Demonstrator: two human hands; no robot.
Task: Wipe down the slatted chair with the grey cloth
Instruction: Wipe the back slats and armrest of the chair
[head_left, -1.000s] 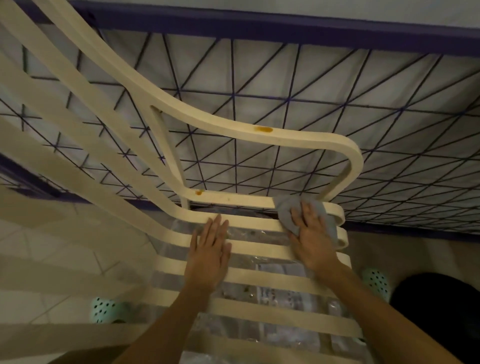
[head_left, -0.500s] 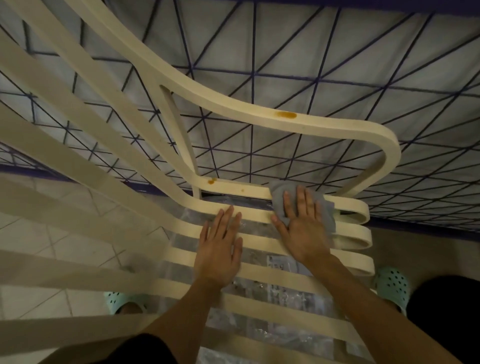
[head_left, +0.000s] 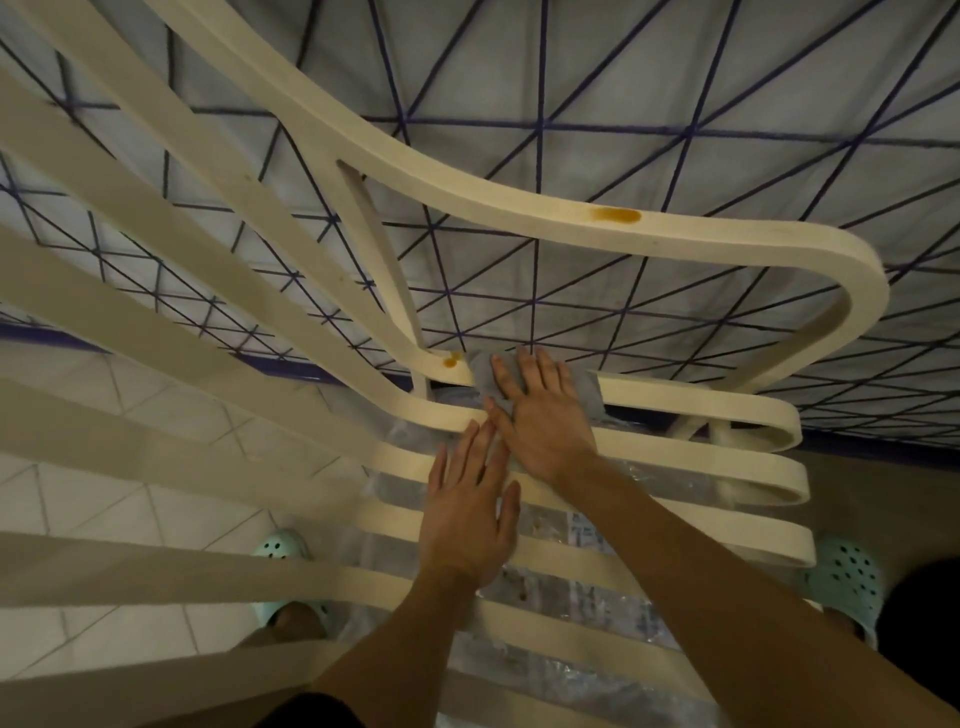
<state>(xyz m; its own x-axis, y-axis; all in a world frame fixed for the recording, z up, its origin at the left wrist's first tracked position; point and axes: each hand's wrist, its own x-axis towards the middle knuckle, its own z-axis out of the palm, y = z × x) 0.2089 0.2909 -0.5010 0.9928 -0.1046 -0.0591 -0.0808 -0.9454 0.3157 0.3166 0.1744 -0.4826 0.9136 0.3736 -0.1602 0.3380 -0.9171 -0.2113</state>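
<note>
The cream slatted chair (head_left: 675, 400) fills the view, its seat slats running left to right below a curved armrest (head_left: 519, 202). My right hand (head_left: 540, 415) lies flat, fingers straight, pressing the grey cloth (head_left: 589, 395) onto the far seat slat. The cloth shows at both sides of my fingers. An orange stain (head_left: 451, 360) sits just left of the cloth, and a second orange stain (head_left: 614, 214) marks the armrest. My left hand (head_left: 470, 514) rests flat on the nearer slats, fingers straight, holding nothing, its fingertips close to my right hand.
Beneath the slats lies crinkled clear plastic (head_left: 582, 597). A white cover with a dark purple line pattern (head_left: 675, 104) spreads behind the chair. Mint-green clogs (head_left: 283, 545) (head_left: 844, 577) show on the tiled floor (head_left: 104, 493) at left and right.
My right hand has slid the cloth leftward along the far slat, toward the orange stain. My left hand stays flat on the slats, now nearly touching the right. The view has closed in.
</note>
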